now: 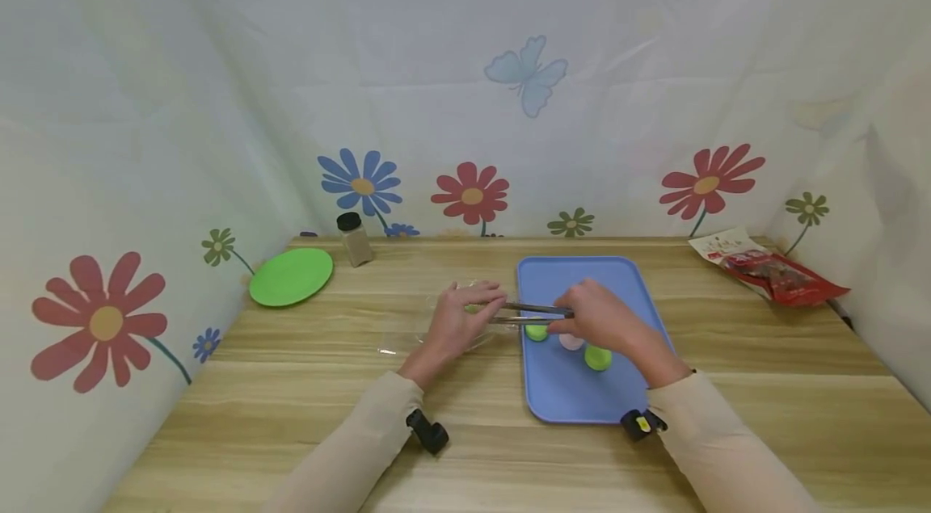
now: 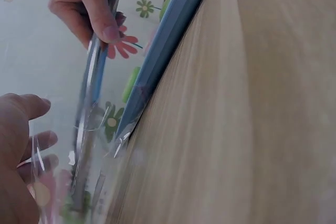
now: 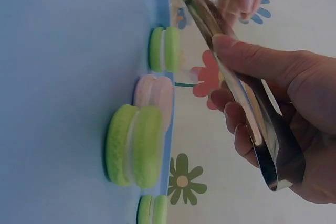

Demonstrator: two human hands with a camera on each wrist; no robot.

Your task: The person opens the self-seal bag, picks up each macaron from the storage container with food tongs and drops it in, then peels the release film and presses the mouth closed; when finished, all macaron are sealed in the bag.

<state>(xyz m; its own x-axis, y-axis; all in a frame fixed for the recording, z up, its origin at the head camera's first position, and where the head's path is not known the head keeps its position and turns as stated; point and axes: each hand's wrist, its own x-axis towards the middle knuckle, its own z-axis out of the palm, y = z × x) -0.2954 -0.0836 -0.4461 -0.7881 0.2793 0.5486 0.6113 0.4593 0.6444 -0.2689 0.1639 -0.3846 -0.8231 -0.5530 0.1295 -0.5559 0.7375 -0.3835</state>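
Observation:
My right hand [image 1: 602, 316] grips metal tongs [image 1: 534, 308] above the blue tray [image 1: 549, 396]. The tongs point left, and their far ends reach into clear plastic packaging [image 2: 122, 145] beneath my left hand [image 1: 454, 325]. In the left wrist view, the left fingers [image 2: 39, 141] are spread and fairly straight beside the packaging. Green macarons [image 1: 598, 358] and a pink macaron [image 3: 155, 98] sit on the tray below the right hand. A bit of green shows between the left hand and the tongs; the hand covers much of the packaging.
A green plate [image 1: 291, 277] lies at the back left, beside a jar with a black lid [image 1: 355, 240]. At the back right is a red and white snack pouch [image 1: 771, 267]. A flowered curtain [image 1: 407, 93] closes off the back and sides of the wooden table [image 1: 291, 416].

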